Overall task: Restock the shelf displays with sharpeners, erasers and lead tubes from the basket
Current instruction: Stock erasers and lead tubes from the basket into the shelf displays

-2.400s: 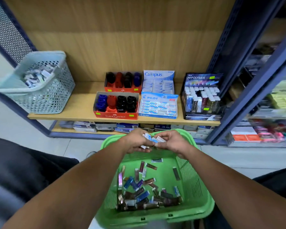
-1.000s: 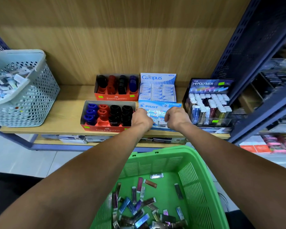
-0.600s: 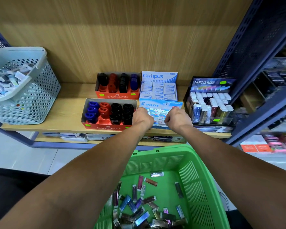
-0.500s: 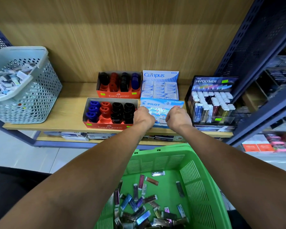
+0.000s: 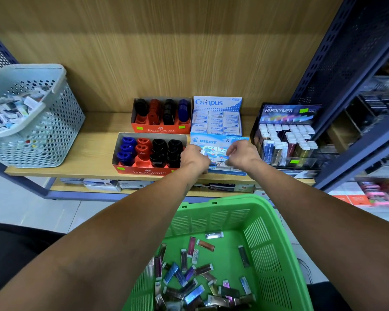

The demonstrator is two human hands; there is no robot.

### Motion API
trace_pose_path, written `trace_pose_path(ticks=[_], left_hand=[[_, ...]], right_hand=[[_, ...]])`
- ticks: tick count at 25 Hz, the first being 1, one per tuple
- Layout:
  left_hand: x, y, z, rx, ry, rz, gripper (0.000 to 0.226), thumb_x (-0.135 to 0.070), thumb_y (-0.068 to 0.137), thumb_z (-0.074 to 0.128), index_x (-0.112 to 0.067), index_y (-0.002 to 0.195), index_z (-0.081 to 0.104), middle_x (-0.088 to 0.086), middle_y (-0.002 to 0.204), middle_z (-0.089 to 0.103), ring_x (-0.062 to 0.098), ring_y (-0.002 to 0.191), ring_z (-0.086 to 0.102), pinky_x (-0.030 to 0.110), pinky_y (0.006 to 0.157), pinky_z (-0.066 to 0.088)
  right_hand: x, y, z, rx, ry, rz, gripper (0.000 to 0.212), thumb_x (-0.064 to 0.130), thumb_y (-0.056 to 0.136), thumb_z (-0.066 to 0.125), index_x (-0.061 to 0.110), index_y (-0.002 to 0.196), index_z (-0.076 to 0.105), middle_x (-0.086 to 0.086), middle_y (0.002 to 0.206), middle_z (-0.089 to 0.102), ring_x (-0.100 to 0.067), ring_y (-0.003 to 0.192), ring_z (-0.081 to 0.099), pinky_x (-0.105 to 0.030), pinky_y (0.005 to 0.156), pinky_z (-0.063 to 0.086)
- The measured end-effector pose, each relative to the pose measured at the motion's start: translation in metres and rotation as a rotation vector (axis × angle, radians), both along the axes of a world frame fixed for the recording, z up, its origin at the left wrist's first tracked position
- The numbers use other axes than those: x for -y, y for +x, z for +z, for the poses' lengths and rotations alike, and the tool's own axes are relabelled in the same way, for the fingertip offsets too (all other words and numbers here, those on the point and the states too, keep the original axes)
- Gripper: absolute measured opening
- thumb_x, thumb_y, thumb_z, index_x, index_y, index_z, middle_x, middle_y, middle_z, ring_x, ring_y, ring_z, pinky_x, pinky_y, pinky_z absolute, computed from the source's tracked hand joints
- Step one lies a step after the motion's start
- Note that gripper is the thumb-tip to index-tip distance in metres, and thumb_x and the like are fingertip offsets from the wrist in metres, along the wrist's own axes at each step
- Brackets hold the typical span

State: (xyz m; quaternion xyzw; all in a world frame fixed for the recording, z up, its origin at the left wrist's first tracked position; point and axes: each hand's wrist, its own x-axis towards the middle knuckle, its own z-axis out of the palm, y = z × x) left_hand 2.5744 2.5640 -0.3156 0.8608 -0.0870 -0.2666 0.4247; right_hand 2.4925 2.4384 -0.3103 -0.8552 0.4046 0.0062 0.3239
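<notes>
Both my hands hover over the blue Pilot eraser box [image 5: 211, 140] on the wooden shelf [image 5: 94, 151]. My left hand [image 5: 194, 160] pinches a small white eraser [image 5: 203, 152] at the box's left side. My right hand [image 5: 241, 156] has its fingers curled round erasers [image 5: 227, 162] at the box's right side, just above the rows inside. Below my arms, the green basket [image 5: 225, 202] holds several lead tubes [image 5: 189, 277] on its floor.
A Campus eraser box [image 5: 217, 117] stands behind the Pilot box. Two red Faber-Castell sharpener boxes [image 5: 148, 153] sit to the left, a Hi-Polymer lead display [image 5: 285, 140] to the right. A grey basket [image 5: 43, 131] of small packets fills the shelf's left end. Blue uprights [image 5: 350, 70] frame the right side.
My hands rose from the green basket carrying erasers and reached the Pilot box. Since half a second ago the fingers have spread slightly and an eraser shows at my left fingertips.
</notes>
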Motion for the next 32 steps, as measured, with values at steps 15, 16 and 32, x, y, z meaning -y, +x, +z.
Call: trace_pose_path(ticks=[15, 16, 32], left_hand=[[-0.011, -0.005, 0.023, -0.368, -0.264, 0.173, 0.019, 0.011, 0.087, 0.057, 0.001, 0.103, 0.056, 0.019, 0.123, 0.059, 0.024, 0.049, 0.06, 0.031, 0.06, 0.055], [-0.011, -0.006, 0.023, -0.372, -0.256, 0.17, 0.019, 0.011, 0.088, 0.057, 0.001, 0.103, 0.056, 0.019, 0.125, 0.058, 0.025, 0.052, 0.062, 0.031, 0.06, 0.057], [-0.03, -0.015, 0.035, -0.761, -0.538, 0.078, 0.025, 0.004, 0.099, 0.048, 0.003, 0.123, 0.052, 0.02, 0.098, 0.072, 0.03, 0.073, 0.074, 0.043, 0.057, 0.061]], right_hand=[[-0.011, -0.015, 0.004, -0.105, -0.29, 0.283, 0.023, 0.007, 0.083, 0.071, 0.028, 0.078, 0.063, -0.005, 0.111, 0.063, -0.018, 0.094, 0.062, -0.025, 0.087, 0.05], [-0.013, -0.013, 0.004, -0.107, -0.298, 0.286, 0.021, 0.006, 0.083, 0.069, 0.025, 0.078, 0.064, -0.006, 0.111, 0.064, -0.019, 0.096, 0.064, -0.028, 0.09, 0.052], [-0.04, -0.025, 0.03, 0.3, 0.428, 0.17, 0.045, -0.01, 0.082, 0.061, 0.013, 0.12, 0.067, -0.003, 0.092, 0.066, -0.011, 0.077, 0.06, -0.016, 0.069, 0.048]])
